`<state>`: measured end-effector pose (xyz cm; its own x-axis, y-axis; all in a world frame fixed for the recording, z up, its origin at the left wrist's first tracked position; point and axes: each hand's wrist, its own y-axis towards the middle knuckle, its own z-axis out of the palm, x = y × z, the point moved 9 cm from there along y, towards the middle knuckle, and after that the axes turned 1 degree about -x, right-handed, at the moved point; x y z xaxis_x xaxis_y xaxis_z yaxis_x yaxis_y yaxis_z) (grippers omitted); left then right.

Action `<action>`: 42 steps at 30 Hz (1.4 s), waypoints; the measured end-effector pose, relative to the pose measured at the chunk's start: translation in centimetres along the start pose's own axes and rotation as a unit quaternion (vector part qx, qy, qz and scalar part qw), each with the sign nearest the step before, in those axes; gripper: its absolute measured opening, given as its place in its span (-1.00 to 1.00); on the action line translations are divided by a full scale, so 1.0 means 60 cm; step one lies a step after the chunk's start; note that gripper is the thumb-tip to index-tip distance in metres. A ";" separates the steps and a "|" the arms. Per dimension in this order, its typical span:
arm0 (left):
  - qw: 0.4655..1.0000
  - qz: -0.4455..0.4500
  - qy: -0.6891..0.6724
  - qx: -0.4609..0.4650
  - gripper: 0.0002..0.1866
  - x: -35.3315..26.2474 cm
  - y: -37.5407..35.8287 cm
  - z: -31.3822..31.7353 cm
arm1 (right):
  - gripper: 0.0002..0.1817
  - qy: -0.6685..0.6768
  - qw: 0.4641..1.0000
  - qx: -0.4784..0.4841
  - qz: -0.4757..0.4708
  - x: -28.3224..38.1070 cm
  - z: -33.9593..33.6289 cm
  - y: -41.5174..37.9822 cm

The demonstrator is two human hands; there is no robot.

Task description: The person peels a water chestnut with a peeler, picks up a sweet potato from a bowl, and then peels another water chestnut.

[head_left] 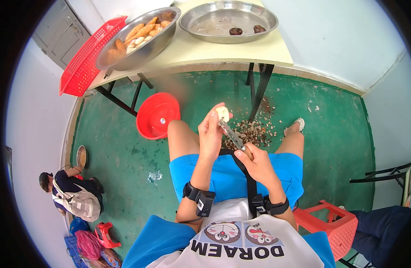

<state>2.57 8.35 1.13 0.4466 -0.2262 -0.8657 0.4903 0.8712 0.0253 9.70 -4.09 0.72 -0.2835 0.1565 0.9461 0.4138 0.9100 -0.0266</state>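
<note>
My left hand (210,129) is closed around a pale, peeled water chestnut (222,113), held up over the gap between my knees. In my right hand (258,164) is a peeler (232,135) with a slotted metal blade and a wooden handle. The tip of its blade touches or nearly touches the underside of the white piece. Brown and pale peelings (252,133) lie scattered on the green floor below. Two dark, unpeeled water chestnuts (235,31) sit in a wide, shallow metal pan (227,39) on the table.
A metal bowl (163,38) of orange roots and white pieces stands on the table (192,56) beside a red basket (82,62). On the floor are a red basin (145,117) and, at far left, a crouching person (76,190). A red stool (330,221) is behind right.
</note>
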 end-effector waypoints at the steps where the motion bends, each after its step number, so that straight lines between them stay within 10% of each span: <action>1: 1.000 0.004 0.011 -0.002 -0.60 -0.001 0.000 -0.001 | -0.59 0.000 1.000 0.000 0.000 0.001 0.000 0.000; 10: 1.000 0.012 -0.010 -0.010 -0.61 -0.001 -0.002 0.000 | -0.58 -0.065 0.997 -0.037 -0.003 -0.003 -0.003 0.001; 16: 0.999 0.008 -0.040 0.001 -0.61 0.006 0.000 -0.001 | -0.58 0.201 0.969 0.055 0.131 -0.029 0.030 -0.004; 21: 0.996 -0.032 -0.080 -0.005 -0.60 0.015 -0.002 -0.005 | -0.66 0.093 0.992 -0.082 -0.017 -0.022 -0.005 0.019; 32: 0.969 -0.149 -0.184 0.076 -0.59 0.056 -0.006 0.023 | -0.86 0.168 0.965 -0.199 0.022 -0.037 -0.049 0.016; 42: 0.980 -0.156 0.022 0.120 -0.63 0.076 -0.033 0.060 | -0.74 0.216 0.941 -0.257 -0.031 -0.025 -0.061 0.017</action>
<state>6.35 4.02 -1.08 0.2161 -0.4420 -0.8706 0.7621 0.6337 -0.1325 13.71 -4.79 0.45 0.0124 -0.1628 0.9866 0.8041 0.5881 0.0869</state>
